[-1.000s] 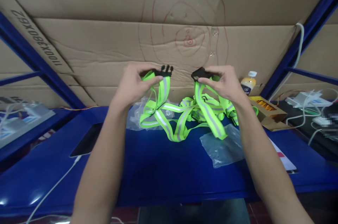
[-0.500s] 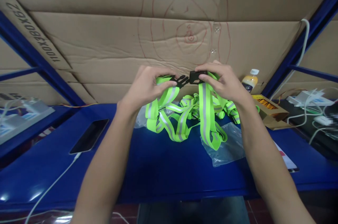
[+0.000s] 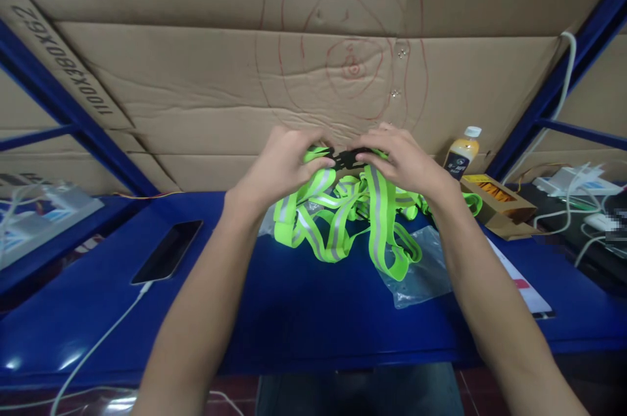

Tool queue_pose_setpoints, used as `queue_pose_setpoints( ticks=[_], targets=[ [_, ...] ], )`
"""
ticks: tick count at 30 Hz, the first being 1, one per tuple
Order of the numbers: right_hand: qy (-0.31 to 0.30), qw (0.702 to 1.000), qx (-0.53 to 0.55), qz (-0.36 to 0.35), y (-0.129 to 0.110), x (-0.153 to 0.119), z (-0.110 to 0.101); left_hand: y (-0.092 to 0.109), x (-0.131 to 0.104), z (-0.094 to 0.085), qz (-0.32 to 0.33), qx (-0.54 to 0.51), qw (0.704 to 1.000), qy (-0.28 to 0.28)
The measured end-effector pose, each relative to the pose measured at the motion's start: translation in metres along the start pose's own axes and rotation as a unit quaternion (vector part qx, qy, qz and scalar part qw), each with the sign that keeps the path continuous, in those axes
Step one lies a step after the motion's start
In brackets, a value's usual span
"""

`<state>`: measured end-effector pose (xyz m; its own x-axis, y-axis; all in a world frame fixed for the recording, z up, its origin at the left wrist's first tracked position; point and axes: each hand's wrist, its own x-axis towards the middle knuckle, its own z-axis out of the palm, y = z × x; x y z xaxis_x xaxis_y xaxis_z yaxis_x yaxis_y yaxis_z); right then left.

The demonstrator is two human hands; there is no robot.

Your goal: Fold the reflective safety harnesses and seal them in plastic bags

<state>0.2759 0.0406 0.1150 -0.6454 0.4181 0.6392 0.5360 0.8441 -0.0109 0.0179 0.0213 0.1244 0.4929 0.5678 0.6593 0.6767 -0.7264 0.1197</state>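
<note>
My left hand (image 3: pixel 294 158) pinches the pronged half of a black buckle (image 3: pixel 337 160), and a neon green strap hangs from it. In my right hand (image 3: pixel 394 153) is the socket half (image 3: pixel 351 159), held between thumb and fingers. The two halves meet end to end, with the prongs at the socket's mouth; how far they are in is too small to tell. Green straps with silver stripes (image 3: pixel 337 236) loop down below both hands onto the blue table (image 3: pixel 304 318). A clear plastic bag (image 3: pixel 421 279) lies under the straps at the right.
A phone (image 3: pixel 169 251) with a white cable lies at the left, near a power strip (image 3: pixel 53 220). At the right are a bottle (image 3: pixel 461 153), an open cardboard box (image 3: pixel 499 207), papers (image 3: pixel 524 285) and white cables. A cardboard wall (image 3: pixel 196 76) stands behind.
Both hands have come closer together and slightly lower. The gap between the buckle halves has narrowed, and the hanging straps have shifted a little.
</note>
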Motion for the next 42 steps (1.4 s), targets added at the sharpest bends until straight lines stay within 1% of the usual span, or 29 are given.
queue_pose_setpoints(
  ticks=[2, 5, 7, 8, 9, 10, 11, 12, 14, 15, 16, 17, 18, 19, 20, 22, 24, 26, 29, 31, 32, 34, 36, 38, 40, 42],
  targets=[
    [-0.014, 1.0, 0.005, 0.0, -0.003, 0.002, 0.001, 0.001, 0.0, 0.004, 0.007, -0.016, 1.0, 0.004],
    [-0.012, 1.0, 0.012, -0.002, -0.005, 0.003, -0.002, 0.002, 0.0, 0.005, 0.001, -0.06, 0.998, 0.027],
    [0.008, 1.0, 0.016, -0.007, -0.005, 0.003, -0.006, 0.003, 0.001, 0.002, -0.014, -0.103, 0.994, 0.035],
    [0.027, 1.0, 0.014, -0.008, -0.005, 0.002, -0.008, 0.002, 0.002, 0.001, -0.029, -0.141, 0.989, 0.045],
    [0.05, 0.999, 0.01, -0.008, -0.005, 0.002, -0.009, 0.001, 0.003, 0.0, -0.053, -0.194, 0.978, 0.057],
    [0.076, 0.997, 0.004, -0.007, -0.004, 0.002, -0.009, 0.0, 0.004, 0.0, -0.088, -0.259, 0.96, 0.064],
    [0.102, 0.995, -0.003, -0.006, -0.004, 0.003, -0.009, -0.001, 0.006, 0.001, -0.126, -0.326, 0.935, 0.06],
    [0.126, 0.992, -0.008, -0.004, -0.003, 0.003, -0.008, -0.002, 0.007, 0.003, -0.163, -0.385, 0.907, 0.042],
    [0.163, 0.987, -0.007, -0.003, -0.003, 0.005, -0.004, -0.003, 0.009, 0.01, -0.213, -0.465, 0.859, -0.026],
    [0.175, 0.985, -0.003, -0.005, -0.002, 0.006, -0.002, -0.003, 0.009, 0.013, -0.222, -0.488, 0.842, -0.056],
    [0.179, 0.984, 0.001, -0.009, -0.003, 0.007, 0.0, -0.003, 0.009, 0.015, -0.223, -0.506, 0.83, -0.07],
    [0.177, 0.984, 0.006, -0.014, -0.004, 0.007, 0.001, -0.003, 0.009, 0.017, -0.224, -0.52, 0.821, -0.069],
    [0.169, 0.985, 0.011, -0.017, -0.005, 0.007, 0.002, -0.004, 0.008, 0.018, -0.223, -0.528, 0.817, -0.059],
    [0.159, 0.987, 0.015, -0.018, -0.006, 0.007, 0.001, -0.005, 0.007, 0.018, -0.222, -0.526, 0.82, -0.043],
    [0.151, 0.988, 0.019, -0.014, -0.008, 0.007, 0.0, -0.006, 0.006, 0.018, -0.216, -0.515, 0.829, -0.031],
    [0.15, 0.988, 0.021, 0.007, -0.011, 0.005, -0.004, -0.008, 0.003, 0.016, -0.187, -0.475, 0.86, -0.015],
    [0.156, 0.987, 0.028, 0.033, -0.011, 0.004, -0.009, -0.009, 0.002, 0.014, -0.139, -0.424, 0.895, -0.001],
    [0.133, 0.989, 0.053, 0.049, -0.009, 0.001, -0.012, -0.007, 0.002, 0.013, -0.09, -0.382, 0.92, 0.017],
    [0.078, 0.99, 0.098, 0.062, -0.004, -0.001, -0.014, -0.002, 0.005, 0.014, -0.05, -0.343, 0.937, 0.039],
    [0.091, 0.988, 0.104, 0.07, -0.002, -0.002, -0.014, -0.001, 0.008, 0.017, -0.058, -0.332, 0.94, 0.056],
    [0.109, 0.986, 0.102, 0.07, -0.002, -0.003, -0.014, -0.002, 0.008, 0.019, -0.077, -0.337, 0.936, 0.064],
    [0.145, 0.984, 0.093, 0.052, -0.002, -0.002, -0.011, -0.005, 0.009, 0.023, -0.137, -0.368, 0.917, 0.066],
    [0.168, 0.983, 0.076, 0.017, -0.001, -0.001, -0.006, -0.008, 0.009, 0.026, -0.2, -0.411, 0.888, 0.041],
    [0.183, 0.982, 0.048, -0.013, -0.001, 0.0, 0.0, -0.009, 0.009, 0.025, -0.24, -0.454, 0.858, 0.013],
    [0.195, 0.98, 0.019, -0.025, 0.0, 0.002, 0.008, -0.007, 0.009, 0.021, -0.245, -0.495, 0.834, -0.014],
    [0.206, 0.978, 0.003, -0.023, 0.001, 0.004, 0.016, -0.004, 0.01, 0.016, -0.228, -0.529, 0.817, -0.036]
  ],
)
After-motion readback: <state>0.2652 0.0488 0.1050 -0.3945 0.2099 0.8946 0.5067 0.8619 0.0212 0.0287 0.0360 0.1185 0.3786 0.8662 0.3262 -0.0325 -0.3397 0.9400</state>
